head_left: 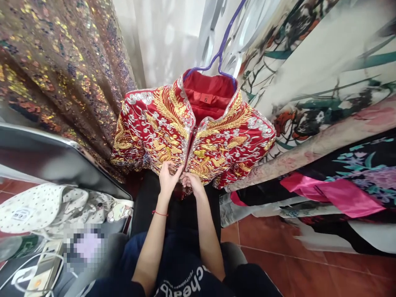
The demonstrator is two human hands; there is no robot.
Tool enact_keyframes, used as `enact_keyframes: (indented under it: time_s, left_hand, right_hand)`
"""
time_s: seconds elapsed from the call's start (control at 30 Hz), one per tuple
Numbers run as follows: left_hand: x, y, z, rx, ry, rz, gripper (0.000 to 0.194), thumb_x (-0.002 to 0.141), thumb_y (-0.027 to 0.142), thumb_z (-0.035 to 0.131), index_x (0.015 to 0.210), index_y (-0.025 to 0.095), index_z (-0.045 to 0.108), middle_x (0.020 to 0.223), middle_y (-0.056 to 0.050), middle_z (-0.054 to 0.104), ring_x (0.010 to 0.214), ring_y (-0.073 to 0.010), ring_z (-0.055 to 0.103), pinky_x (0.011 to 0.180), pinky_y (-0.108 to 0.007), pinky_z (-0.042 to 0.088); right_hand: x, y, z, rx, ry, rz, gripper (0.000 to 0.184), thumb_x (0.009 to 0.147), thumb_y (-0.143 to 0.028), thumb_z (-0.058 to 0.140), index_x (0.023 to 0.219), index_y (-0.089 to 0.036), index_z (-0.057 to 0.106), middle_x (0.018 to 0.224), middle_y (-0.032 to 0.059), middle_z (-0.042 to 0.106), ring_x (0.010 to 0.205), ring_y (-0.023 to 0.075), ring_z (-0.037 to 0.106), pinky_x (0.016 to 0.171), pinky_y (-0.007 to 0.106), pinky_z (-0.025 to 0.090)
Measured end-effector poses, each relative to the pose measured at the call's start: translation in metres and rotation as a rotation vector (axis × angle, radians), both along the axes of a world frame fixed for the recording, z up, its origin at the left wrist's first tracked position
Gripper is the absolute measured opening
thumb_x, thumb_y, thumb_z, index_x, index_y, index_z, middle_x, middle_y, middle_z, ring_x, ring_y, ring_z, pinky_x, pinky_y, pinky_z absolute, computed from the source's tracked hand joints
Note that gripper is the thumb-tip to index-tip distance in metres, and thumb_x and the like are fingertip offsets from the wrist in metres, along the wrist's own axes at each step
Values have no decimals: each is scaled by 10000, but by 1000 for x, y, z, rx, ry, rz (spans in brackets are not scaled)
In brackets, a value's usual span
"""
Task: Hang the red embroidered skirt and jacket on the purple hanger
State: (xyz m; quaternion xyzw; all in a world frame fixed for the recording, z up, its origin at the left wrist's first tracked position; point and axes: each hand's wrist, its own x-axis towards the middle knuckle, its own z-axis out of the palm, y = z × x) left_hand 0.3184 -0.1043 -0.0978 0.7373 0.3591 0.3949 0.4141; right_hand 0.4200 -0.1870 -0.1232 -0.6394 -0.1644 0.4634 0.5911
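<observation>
A red jacket (210, 159) with gold and silver embroidery hangs in front of me on a purple hanger (223, 39). Inside its stand-up collar a small red label (206, 99) reads "S". The upper part of the front opening is parted. My left hand (168, 178) is closed on the lower front edge, thumb pointing up along the opening. Close beside it, my right hand (192, 181) has its fingers curled in a pinch on the other front edge. Whatever fastener lies between the fingertips is too small to make out.
Sequinned fabric (62, 74) hangs at the left, floral fabric (297, 82) at the right. On a black chair (55, 154) lie a dotted white cloth item (34, 206), a plastic bottle (23, 247) and a white cable (58, 264). Red tiles (272, 264) cover the floor.
</observation>
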Motion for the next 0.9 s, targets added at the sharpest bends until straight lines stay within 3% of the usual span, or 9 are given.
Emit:
enact_keyframes:
  time_s: [0.1, 0.23, 0.43, 0.53, 0.73, 0.9]
  left_hand:
    - [-8, 6, 3, 77, 72, -166, 295, 871, 471, 681, 828, 234, 511, 825, -9, 556, 767, -169, 562, 762, -324, 476]
    - [-16, 8, 4, 109, 112, -222, 317, 881, 483, 673, 787, 225, 514, 791, -1, 561, 746, -158, 550, 731, -296, 449]
    - [-19, 10, -9, 157, 192, -204, 304, 992, 405, 483, 775, 205, 558, 768, -13, 613, 697, -143, 560, 693, -266, 423]
    - [-22, 12, -11, 200, 204, -174, 303, 996, 402, 474, 812, 202, 608, 800, -34, 652, 721, -151, 591, 710, -262, 439]
    - [-29, 16, -11, 213, 172, -102, 300, 998, 400, 483, 847, 197, 643, 830, -53, 676, 755, -162, 611, 730, -265, 448]
    - [-33, 21, -14, 182, 158, -59, 320, 984, 406, 501, 753, 196, 572, 740, -13, 589, 649, -129, 508, 669, -249, 407]
  right_hand:
    - [6, -11, 4, -12, 29, 124, 332, 713, -464, 636, 612, -150, 669, 493, 34, 643, 416, 94, 539, 447, 208, 274]
    - [5, -13, 5, 1, 38, 226, 344, 716, -462, 606, 647, -140, 704, 514, 45, 674, 432, 100, 574, 473, 204, 288]
    - [5, -9, 0, 7, 12, 230, 354, 743, -484, 631, 668, -150, 720, 567, 50, 712, 457, 93, 588, 466, 201, 286]
    - [3, -8, -7, 1, -2, 200, 358, 772, -496, 652, 676, -157, 719, 571, 45, 709, 471, 105, 595, 476, 211, 353]
    - [-5, 2, -39, -92, -17, 119, 378, 921, -462, 606, 743, -143, 701, 574, 21, 665, 506, 114, 598, 565, 244, 510]
    - [-16, 10, -73, -254, -25, 77, 319, 982, -423, 616, 1140, -148, 653, 1060, 53, 696, 883, 155, 683, 790, 346, 597]
